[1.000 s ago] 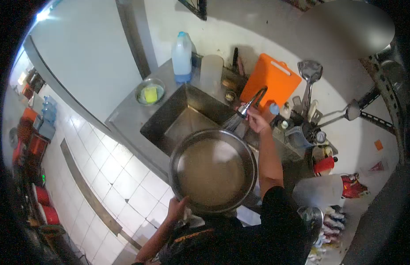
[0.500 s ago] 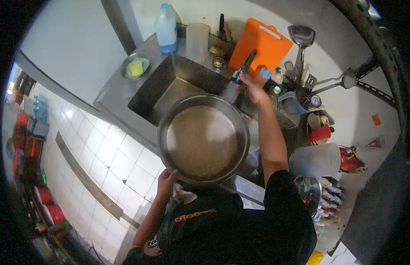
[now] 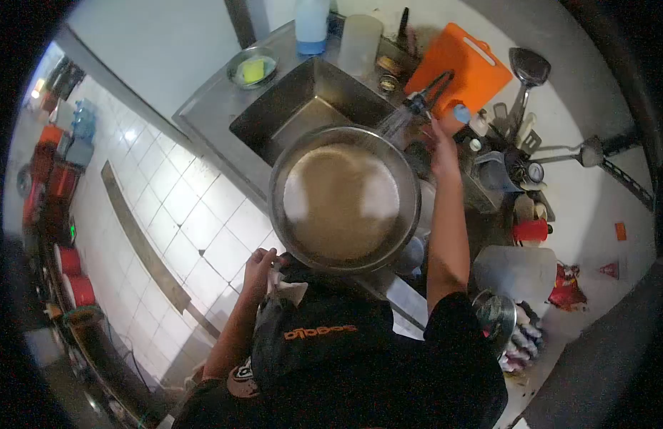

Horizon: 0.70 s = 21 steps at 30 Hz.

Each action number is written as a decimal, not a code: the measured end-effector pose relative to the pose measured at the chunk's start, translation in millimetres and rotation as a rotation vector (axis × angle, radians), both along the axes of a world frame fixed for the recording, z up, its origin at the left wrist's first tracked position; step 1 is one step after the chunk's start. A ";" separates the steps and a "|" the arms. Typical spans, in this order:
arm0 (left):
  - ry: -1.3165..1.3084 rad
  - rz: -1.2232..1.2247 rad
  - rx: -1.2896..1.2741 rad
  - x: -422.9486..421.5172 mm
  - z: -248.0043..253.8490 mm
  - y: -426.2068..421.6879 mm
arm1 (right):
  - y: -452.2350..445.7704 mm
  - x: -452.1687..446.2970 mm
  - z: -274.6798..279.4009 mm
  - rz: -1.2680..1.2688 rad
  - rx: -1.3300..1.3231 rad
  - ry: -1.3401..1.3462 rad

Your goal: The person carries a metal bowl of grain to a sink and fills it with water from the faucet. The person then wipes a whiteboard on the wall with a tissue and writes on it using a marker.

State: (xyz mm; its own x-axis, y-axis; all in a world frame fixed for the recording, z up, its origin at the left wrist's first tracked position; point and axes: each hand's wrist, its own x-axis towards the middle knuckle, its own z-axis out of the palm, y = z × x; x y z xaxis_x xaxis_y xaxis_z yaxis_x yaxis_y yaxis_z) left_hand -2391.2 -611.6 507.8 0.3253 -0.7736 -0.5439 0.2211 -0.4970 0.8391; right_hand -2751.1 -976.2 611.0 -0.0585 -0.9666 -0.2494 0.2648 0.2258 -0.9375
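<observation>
A large round metal pan (image 3: 342,207) of cloudy tan liquid rests at the near edge of the sink (image 3: 303,107). My left hand (image 3: 260,270) is just off the pan's lower left rim, its fingers curled together beside a white cloth (image 3: 291,290); what they hold is too small to make out. My right hand (image 3: 441,146) is right of the pan, just below the dark and chrome tap (image 3: 417,104), with its fingers a little apart and nothing visible in them. Streaks like water run from the tap toward the pan's upper right rim.
A yellow sponge (image 3: 253,70) lies in a metal bowl left of the sink. Behind the sink are a blue-tinted jug (image 3: 311,28) and a clear container (image 3: 360,44). An orange cutting board (image 3: 463,68) leans on the wall, near hanging utensils (image 3: 529,68) and a red cup (image 3: 530,230).
My left hand has come off the pan's rim. My right hand has let go of the tap and dropped slightly below it. The camera view has shifted.
</observation>
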 end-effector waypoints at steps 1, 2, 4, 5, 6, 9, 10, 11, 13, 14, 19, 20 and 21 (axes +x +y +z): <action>-0.005 0.021 -0.003 0.0 5.7 1.9 | 4.3 -5.4 -2.0 -0.028 0.009 -0.002; 0.020 0.059 0.008 -1.6 13.3 6.7 | 3.2 -15.1 -16.1 -0.082 -0.015 0.053; 0.028 0.069 0.060 1.8 30.2 13.9 | 4.8 -30.1 -31.5 -0.134 -0.056 0.060; 0.035 0.077 0.090 3.0 33.1 20.0 | 12.1 -32.8 -31.7 -0.130 -0.067 0.015; 0.046 0.097 0.088 4.5 32.1 26.0 | 22.5 -32.0 -22.8 -0.160 -0.056 0.034; 0.133 0.205 0.052 12.0 31.7 39.7 | 61.8 -12.7 16.3 -0.235 -0.167 0.063; 0.198 0.261 0.019 13.9 40.6 42.5 | 84.0 3.9 38.0 -0.219 -0.221 0.024; 0.261 0.320 -0.017 17.7 47.1 44.8 | 109.5 23.5 53.9 -0.200 -0.272 -0.018; 0.475 0.447 -0.034 41.1 54.6 66.2 | 162.2 57.3 56.8 0.233 -0.350 -0.195; 0.581 0.481 -0.053 51.2 58.3 71.9 | 188.9 87.2 60.6 0.291 -0.300 -0.090; 0.623 0.791 -0.254 82.8 68.0 130.1 | 317.0 253.6 41.3 1.060 -0.167 0.072; 0.655 0.866 -0.267 87.9 77.4 145.7 | 348.4 282.4 43.4 1.189 -0.187 0.082; 0.688 0.945 -0.281 93.3 83.0 164.8 | 379.9 307.1 45.4 1.322 -0.204 0.092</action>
State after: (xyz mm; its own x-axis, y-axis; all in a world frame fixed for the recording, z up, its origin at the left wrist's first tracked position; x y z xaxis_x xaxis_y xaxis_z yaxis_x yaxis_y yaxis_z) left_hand -2297.9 -446.8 590.7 0.5354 -0.5051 -0.6769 0.8438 0.2841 0.4554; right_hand -2443.9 -596.3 656.4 0.9336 -0.3296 -0.1403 -0.1073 0.1165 -0.9874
